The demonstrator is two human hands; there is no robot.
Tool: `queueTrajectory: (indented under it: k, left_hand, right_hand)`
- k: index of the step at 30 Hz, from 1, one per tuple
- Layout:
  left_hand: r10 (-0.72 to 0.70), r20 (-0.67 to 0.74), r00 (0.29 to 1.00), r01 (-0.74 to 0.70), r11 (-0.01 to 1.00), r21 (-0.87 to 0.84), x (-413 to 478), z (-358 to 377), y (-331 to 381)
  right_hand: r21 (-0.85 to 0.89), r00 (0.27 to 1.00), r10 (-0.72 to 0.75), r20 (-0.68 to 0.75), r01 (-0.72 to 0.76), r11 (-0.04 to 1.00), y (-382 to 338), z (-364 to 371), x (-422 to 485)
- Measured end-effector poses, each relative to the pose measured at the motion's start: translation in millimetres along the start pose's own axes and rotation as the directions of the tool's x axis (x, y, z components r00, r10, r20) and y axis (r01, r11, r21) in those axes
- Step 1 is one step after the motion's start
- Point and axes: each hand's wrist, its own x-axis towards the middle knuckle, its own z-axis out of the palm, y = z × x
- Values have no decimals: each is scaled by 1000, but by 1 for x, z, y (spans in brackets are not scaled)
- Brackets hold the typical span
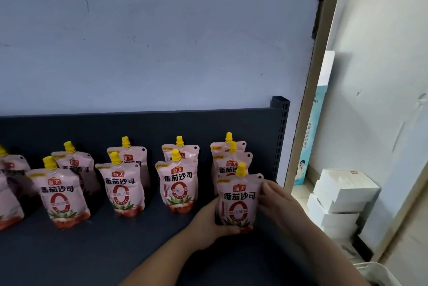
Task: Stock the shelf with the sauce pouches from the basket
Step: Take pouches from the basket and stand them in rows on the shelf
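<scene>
I am seeing both hands gripping front sauce pouch [238,202] at lower right of frame: left hand [208,223] cupping base, right hand [275,200] pressing side, pouch standing upright on dark shelf [115,251], ahead of two others.

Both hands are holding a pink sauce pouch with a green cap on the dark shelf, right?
Not quite. The cap is yellow, not green, as the head view shows. The rest holds: the left hand and right hand are holding the pink sauce pouch on the dark shelf.
</scene>
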Motion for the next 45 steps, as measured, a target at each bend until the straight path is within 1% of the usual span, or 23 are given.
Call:
queueTrajectory:
  k: [1,2,4,5,6,9,12,15,19,26,30,37,39,41,43,45]
  left_hand:
    - [-6,-7,1000,6,1000,-1,1,0,-1]
    - [-12,-14,1000,12,1000,0,2,-1,-2]
    - [-18,-25,1000,18,1000,-1,3,-1,-3]
    - [-20,-29,999,20,1000,0,4,-1,-4]
    - [-22,-31,999,22,1000,2,4,-1,-5]
    - [-21,-35,999,21,1000,-5,5,-1,-4]
    - [-17,-42,999,17,1000,6,4,2,-4]
    - [-14,-80,997,16,1000,21,4,5,-5]
    - [-3,-155,988,26,989,144,5,6,-6]
    - [-30,-173,984,46,995,85,3,4,-11]
    - [-54,-173,983,71,993,93,2,4,-9]
    - [-52,-170,984,70,992,102,3,3,-8]
    - [-42,-172,984,54,997,63,2,0,-5]
    - [-76,-174,982,76,997,-11,-3,-5,-1]
    - [-100,-138,985,98,995,-26,-12,-16,4]
    - [-115,-65,991,116,993,4,-23,-32,9]
  right_hand:
    - [-101,999,30,39,-26,995,4,-7,-4]
    - [-252,994,75,82,-52,966,8,-12,-8]
    - [-572,980,155,122,-58,818,13,-13,-13]
    - [-659,983,148,111,-39,751,17,-11,-13]
    - [-694,989,116,95,-18,720,20,-8,-12]
    - [-708,997,37,70,23,705,27,-3,-9]
    - [-722,996,48,77,23,692,26,-3,-8]
    - [-727,996,45,72,21,686,27,-1,-4]
    - [-726,997,48,54,6,688,29,-1,-2]
    - [-723,997,55,52,0,691,29,0,-4]
    - [-725,997,66,50,-9,688,29,-1,-3]
    - [-739,995,81,52,-16,673,26,0,-3]
    - [-751,996,63,59,3,660,23,0,-4]
    - [-753,997,66,24,-25,658,17,-3,-8]
    - [-783,997,78,-20,-64,619,7,-6,-12]
    - [-863,991,124,-39,-96,496,-8,-9,-16]
